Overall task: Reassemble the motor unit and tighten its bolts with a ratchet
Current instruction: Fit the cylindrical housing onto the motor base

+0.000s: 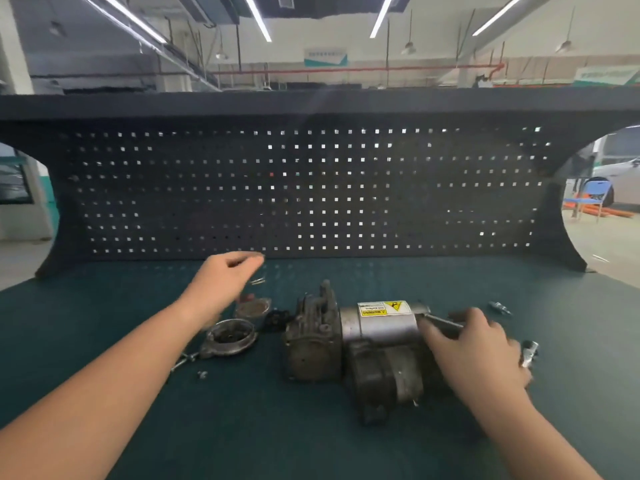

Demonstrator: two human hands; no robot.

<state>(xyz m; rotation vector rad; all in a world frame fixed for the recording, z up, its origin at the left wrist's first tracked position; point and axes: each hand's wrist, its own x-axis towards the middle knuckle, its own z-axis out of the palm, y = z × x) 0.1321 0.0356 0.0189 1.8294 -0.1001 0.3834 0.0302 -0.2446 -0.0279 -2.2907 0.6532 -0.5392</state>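
The motor unit [353, 344] lies on the green bench mat [242, 427], a grey cylinder with a yellow warning label and a dirty cast housing on its left. My right hand [474, 355] grips the ratchet [441, 320], its metal shaft pointing at the motor's right end. My left hand [221, 282] hovers blurred above the loose parts at the left, fingers loosely bent, holding nothing that I can see. Below it lie a round cover [230, 337], a smaller round plate [252, 308] and a black gasket-like part [277, 318].
A black pegboard [311, 188] stands along the back of the bench. Sockets [498, 308] and another socket [530, 351] lie to the right of the motor. Small bolts [185, 360] and a loose bolt [202, 374] lie near the round cover.
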